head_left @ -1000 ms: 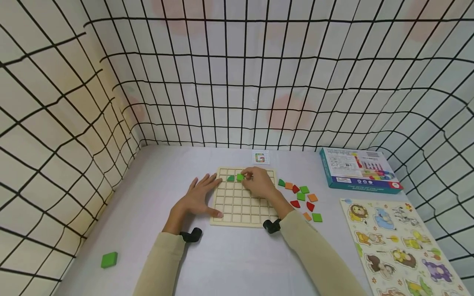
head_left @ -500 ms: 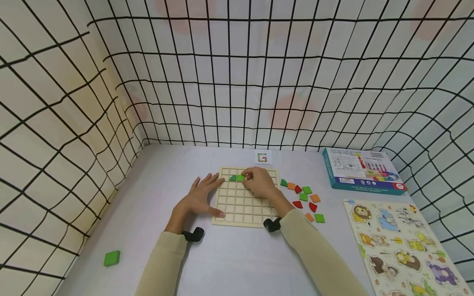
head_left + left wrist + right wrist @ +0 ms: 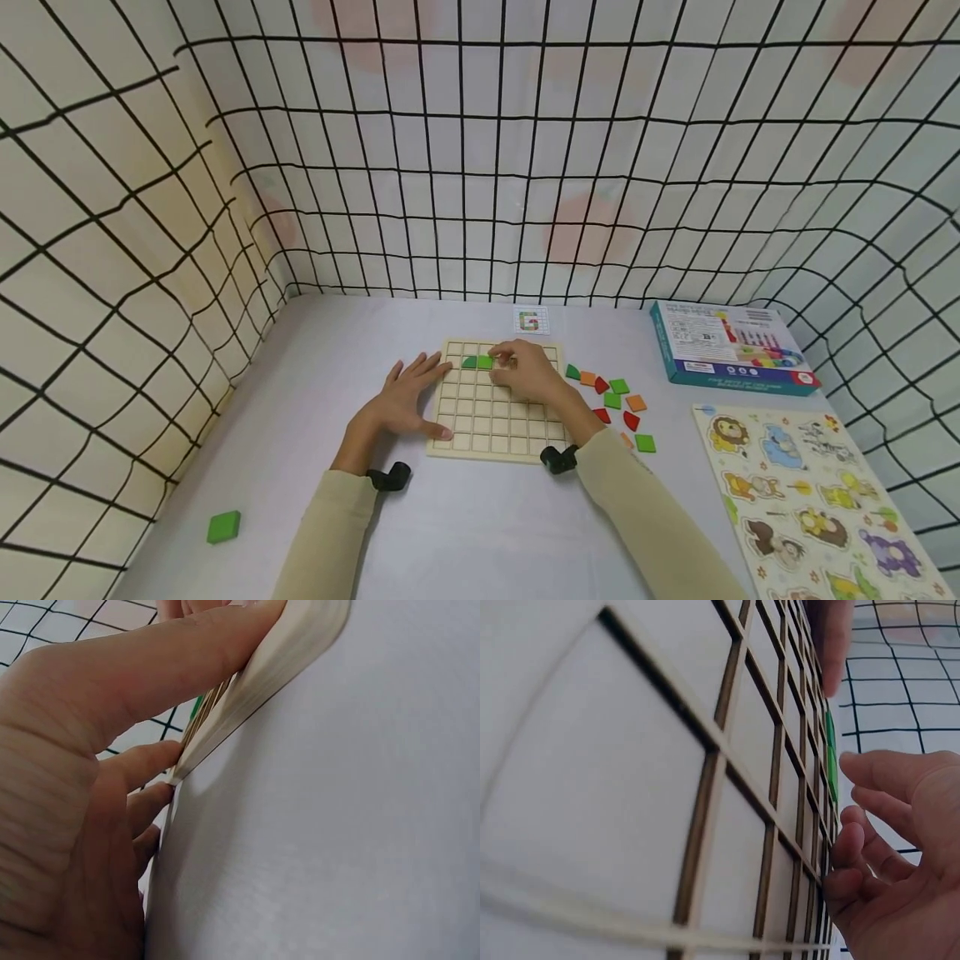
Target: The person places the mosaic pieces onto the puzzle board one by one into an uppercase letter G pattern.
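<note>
Little has moved since the earlier frames: right hand (image 3: 527, 372) has drawn back slightly from the green square tile (image 3: 485, 362), which now lies seated in the board's second row beside the green quarter-round tile (image 3: 468, 362). Left to right: loose green square tile (image 3: 223, 527) near the worktop's (image 3: 330, 350) left front edge, well apart from the rest. Left hand (image 3: 402, 403), fingers straight and spread, flat on the worktop, thumb and fingertips touching the left edge of the wooden grid board (image 3: 495, 421). Right hand over the board's upper middle, fingers loosely curled, tips just beside the green square tile; holding nothing that shows. Pattern card (image 3: 530, 320) behind the board. Scatter of green, orange and red tiles (image 3: 617, 400) right of the board. Teal game box (image 3: 731, 342) at far right rear. Animal peg puzzle (image 3: 810, 492) at right front.
</note>
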The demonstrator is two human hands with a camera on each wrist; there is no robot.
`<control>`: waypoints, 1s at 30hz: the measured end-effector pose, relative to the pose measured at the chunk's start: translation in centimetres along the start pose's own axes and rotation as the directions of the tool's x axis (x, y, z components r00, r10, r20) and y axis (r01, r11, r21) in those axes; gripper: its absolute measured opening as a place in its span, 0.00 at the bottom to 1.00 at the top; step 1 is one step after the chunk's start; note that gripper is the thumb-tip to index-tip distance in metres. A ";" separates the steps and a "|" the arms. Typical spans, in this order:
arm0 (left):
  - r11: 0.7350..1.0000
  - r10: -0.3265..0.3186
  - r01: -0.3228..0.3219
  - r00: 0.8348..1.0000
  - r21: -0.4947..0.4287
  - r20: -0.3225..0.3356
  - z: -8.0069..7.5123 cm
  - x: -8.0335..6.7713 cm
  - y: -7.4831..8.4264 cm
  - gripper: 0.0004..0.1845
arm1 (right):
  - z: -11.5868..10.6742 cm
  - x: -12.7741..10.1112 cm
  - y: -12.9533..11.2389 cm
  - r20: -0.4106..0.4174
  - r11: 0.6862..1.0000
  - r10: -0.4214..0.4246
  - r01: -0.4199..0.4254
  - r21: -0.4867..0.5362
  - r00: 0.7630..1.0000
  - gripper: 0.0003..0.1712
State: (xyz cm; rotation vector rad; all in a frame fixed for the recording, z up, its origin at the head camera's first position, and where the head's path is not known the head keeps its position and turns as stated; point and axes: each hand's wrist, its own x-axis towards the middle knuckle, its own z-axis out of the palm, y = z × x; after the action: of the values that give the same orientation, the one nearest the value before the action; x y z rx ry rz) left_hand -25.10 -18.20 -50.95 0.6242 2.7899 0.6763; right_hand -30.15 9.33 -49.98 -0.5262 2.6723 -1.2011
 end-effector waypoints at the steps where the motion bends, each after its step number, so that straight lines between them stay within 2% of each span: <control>1: 1.000 0.001 -0.001 1.000 -0.008 -0.003 0.0 0.0 0.0 0.65 | -0.2 -0.1 0.2 0.007 1.000 -0.007 0.007 0.009 1.000 0.21; 7: 1.000 0.006 -0.006 1.000 -0.024 -0.008 0.1 0.0 -0.1 0.66 | -1.9 -1.6 1.0 0.002 1.000 -0.011 0.011 0.025 1.000 0.20; 14: 1.000 0.008 -0.008 1.000 -0.027 -0.009 0.2 -0.1 -0.2 0.66 | -4.9 -3.6 2.5 -0.058 1.000 0.003 -0.002 0.014 0.998 0.22; 21: 0.999 0.000 0.000 1.000 -0.036 -0.020 0.4 -0.2 -0.3 0.66 | -7.1 -5.1 4.3 -0.114 0.994 0.090 -0.097 -0.058 0.989 0.21; 30: 0.999 0.004 -0.005 1.000 -0.053 -0.029 0.1 -0.1 0.1 0.65 | -8.5 -7.1 6.5 -0.164 0.975 0.171 -0.191 -0.113 0.971 0.23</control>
State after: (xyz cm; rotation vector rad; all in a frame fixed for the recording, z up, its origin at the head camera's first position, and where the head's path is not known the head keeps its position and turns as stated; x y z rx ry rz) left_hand -25.00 -18.15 -51.00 0.6157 2.7873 0.7638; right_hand -27.63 21.91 -49.20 -0.2063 2.8669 -1.0653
